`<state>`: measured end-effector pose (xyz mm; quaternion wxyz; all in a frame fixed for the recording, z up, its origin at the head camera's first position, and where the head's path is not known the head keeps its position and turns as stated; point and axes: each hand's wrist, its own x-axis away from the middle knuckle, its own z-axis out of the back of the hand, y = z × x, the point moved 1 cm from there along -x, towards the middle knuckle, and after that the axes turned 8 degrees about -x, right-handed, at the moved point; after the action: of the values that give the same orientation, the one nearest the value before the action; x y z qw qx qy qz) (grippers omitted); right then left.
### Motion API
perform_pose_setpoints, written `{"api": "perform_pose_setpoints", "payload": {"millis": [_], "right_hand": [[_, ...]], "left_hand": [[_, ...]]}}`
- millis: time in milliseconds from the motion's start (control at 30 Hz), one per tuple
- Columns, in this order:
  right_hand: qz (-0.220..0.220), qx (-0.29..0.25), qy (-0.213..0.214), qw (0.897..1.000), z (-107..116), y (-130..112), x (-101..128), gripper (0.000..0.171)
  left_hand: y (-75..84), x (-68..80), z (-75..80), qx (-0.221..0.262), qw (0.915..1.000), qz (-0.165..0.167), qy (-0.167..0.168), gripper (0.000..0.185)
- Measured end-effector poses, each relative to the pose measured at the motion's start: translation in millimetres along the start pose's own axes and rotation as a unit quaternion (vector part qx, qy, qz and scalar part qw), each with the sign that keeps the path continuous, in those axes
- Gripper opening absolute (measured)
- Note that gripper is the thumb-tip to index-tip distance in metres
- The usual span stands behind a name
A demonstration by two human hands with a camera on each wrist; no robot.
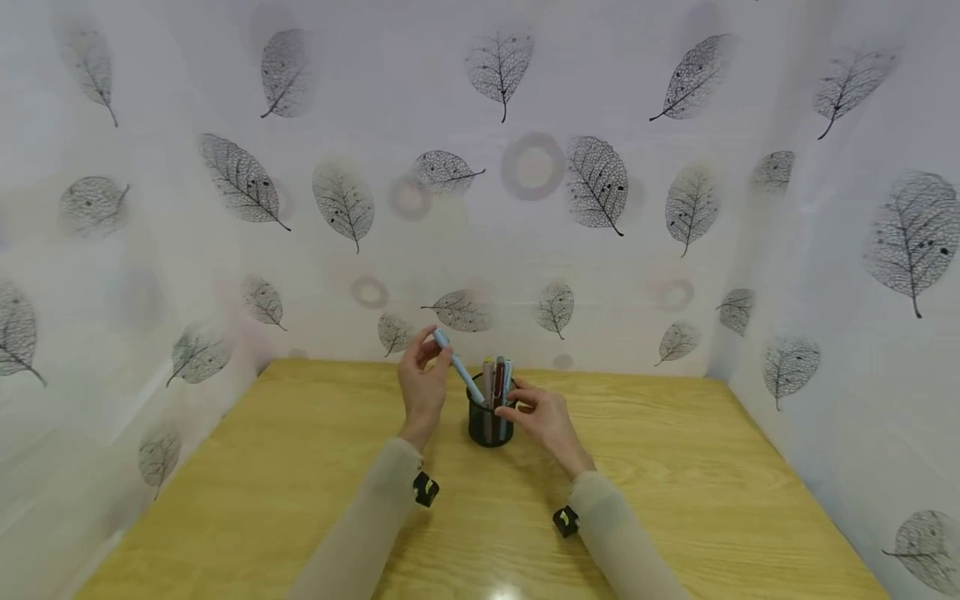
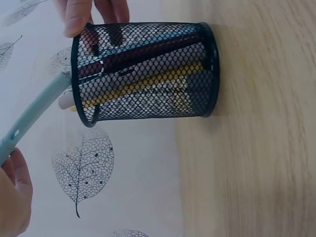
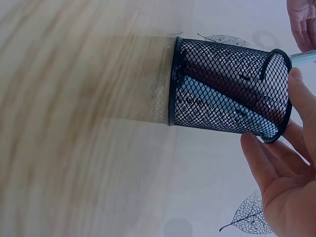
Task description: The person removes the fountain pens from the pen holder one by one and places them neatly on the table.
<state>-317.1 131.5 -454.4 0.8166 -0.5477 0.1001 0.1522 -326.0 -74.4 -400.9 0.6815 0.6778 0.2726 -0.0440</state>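
Note:
A black mesh pen holder (image 1: 491, 427) stands upright on the table, with several pens (image 1: 498, 379) leaning inside it. In the head view my left hand (image 1: 424, 379) pinches a light blue pen (image 1: 460, 367) near its upper end. That pen slants down to the right, its lower end right at the holder's rim in the left wrist view. My right hand (image 1: 546, 417) holds the holder at its rim from the right. In the right wrist view the thumb (image 3: 295, 74) lies on one side of the rim and the fingers (image 3: 259, 160) on the other.
The wooden table (image 1: 315, 467) runs back to a pale curtain (image 1: 450, 258) printed with dark leaves. This curtain also closes off the left and right sides. A small black device (image 1: 426, 489) sits at the left wrist, another small black device (image 1: 566, 521) at the right.

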Motion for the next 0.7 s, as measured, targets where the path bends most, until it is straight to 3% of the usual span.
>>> {"api": "perform_pose_setpoints", "payload": {"millis": [167,300,533,633,700], "right_hand": [[0.001,-0.008,0.000,1.000,-1.7,-3.2,1.9,0.029],[-0.004,-0.008,0.009,1.000,2.3,-6.3,4.0,0.029],[0.000,0.002,0.013,1.000,2.7,-4.0,3.5,0.030],[0.008,0.005,0.011,1.000,-0.7,-3.2,2.8,0.030],[0.010,0.004,0.010,1.000,-2.9,-3.4,2.9,0.030]], "left_hand": [[-2.3,1.3,8.0,0.019,0.9995,-0.008,0.025,0.039],[-5.3,4.6,7.8,0.011,0.9999,0.000,0.014,0.040],[-16.4,9.0,9.7,-0.013,0.9974,0.056,-0.045,0.039],[-23.2,10.0,13.5,-0.021,0.9902,0.103,-0.092,0.040],[-27.7,11.4,16.1,-0.040,0.9810,0.140,-0.128,0.040]]}}
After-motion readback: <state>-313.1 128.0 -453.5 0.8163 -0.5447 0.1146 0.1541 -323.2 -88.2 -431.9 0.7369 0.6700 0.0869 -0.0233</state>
